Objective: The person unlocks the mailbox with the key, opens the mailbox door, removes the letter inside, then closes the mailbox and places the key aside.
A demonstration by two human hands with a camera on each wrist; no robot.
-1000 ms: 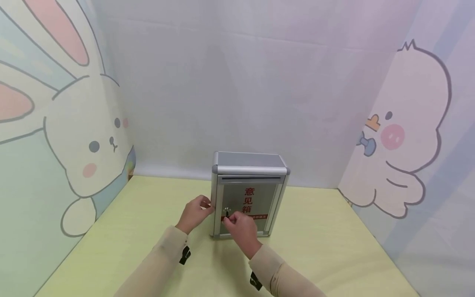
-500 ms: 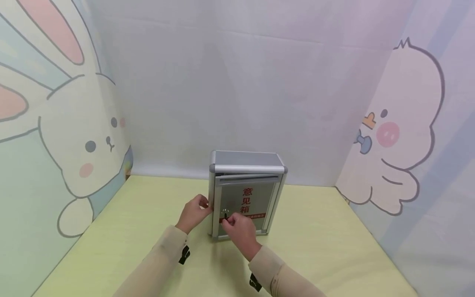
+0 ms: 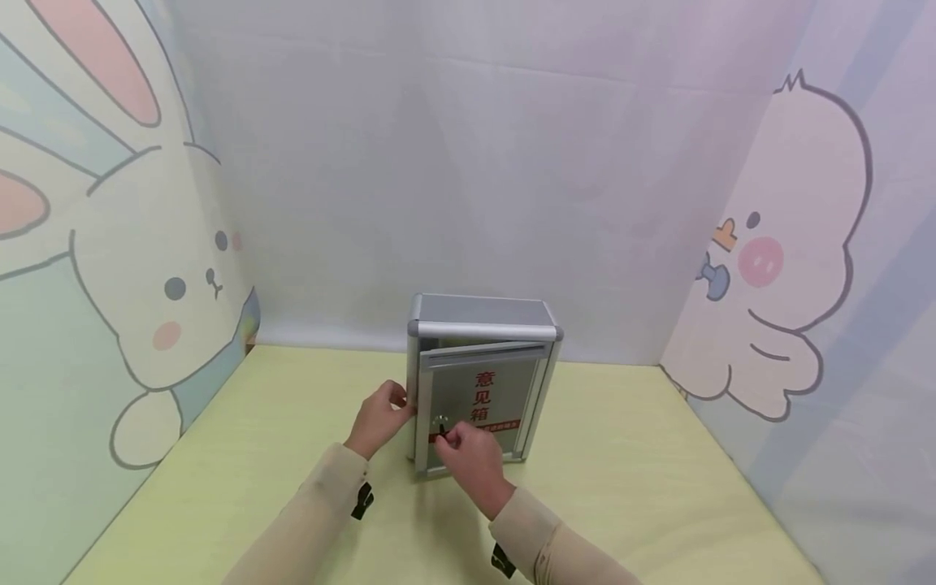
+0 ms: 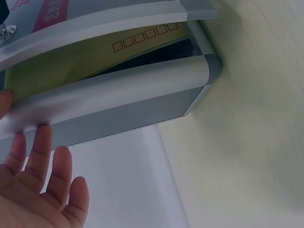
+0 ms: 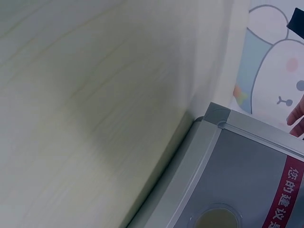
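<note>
A grey suggestion box (image 3: 486, 310) with silver edges stands upright on the table. Its front door (image 3: 457, 386), marked with red characters, is ajar on the left side. With fingertips, my right hand (image 3: 477, 463) pinches a dark-headed key at the door's lock (image 3: 440, 420); the key is mostly covered. My left hand (image 3: 379, 418) holds the box's left edge, the thumb at the front rim and fingertips on the side (image 4: 42, 135). Through the gap, the left wrist view shows a tan envelope (image 4: 90, 59) with red squares inside.
Pale yellow tabletop (image 3: 629, 479) surrounds the box. Behind it hangs a white cloth backdrop (image 3: 468, 179), with a printed rabbit (image 3: 168, 244) on the left and a printed chick (image 3: 804, 244) on the right.
The door has swung outward from closed to ajar, its left edge coming toward me along with my right hand and the key. My left hand stays at the box's edge.
</note>
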